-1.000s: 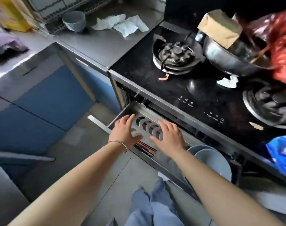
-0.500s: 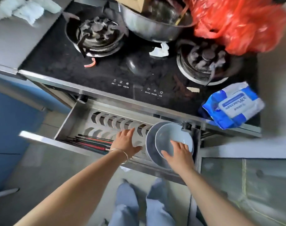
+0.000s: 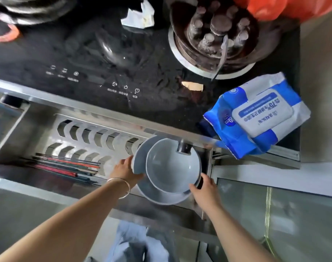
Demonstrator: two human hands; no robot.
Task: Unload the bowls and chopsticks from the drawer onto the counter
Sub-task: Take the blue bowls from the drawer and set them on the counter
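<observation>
So the drawer [image 3: 38, 127] under the stove was pulled open and both hands were down at its right end, on the stack of grey-blue bowls [image 3: 169, 165]. The left hand [image 3: 126, 170] was wrapped around the left rim of the stack, fingers curled behind the edge, a thin bangle [image 3: 121, 186] on that wrist. The right hand [image 3: 204, 187] was at the lower right edge of the bowls, fingertips touching the rim, but whether it had actually closed on them I couldn't tell, since the fingers were mostly tucked out of sight. The bowls sat nested, a smaller one inside wider ones, leaning a bit toward the camera, with their lower edge out over the drawer's front wall. The chopsticks [image 3: 66, 165] were lying flat in a bundle along the drawer's front left part, red and dark ones mixed, well apart from both hands. Behind them was the slotted metal rack [image 3: 89, 133] in the drawer. Up on the black cooktop [image 3: 85, 53] there was a gas burner [image 3: 214, 36], and a blue and white pack of wet wipes [image 3: 259, 112] sat at the cooktop's right front corner, hanging slightly over the edge. An orange-red plastic bag [image 3: 275, 6] showed at the top right.
</observation>
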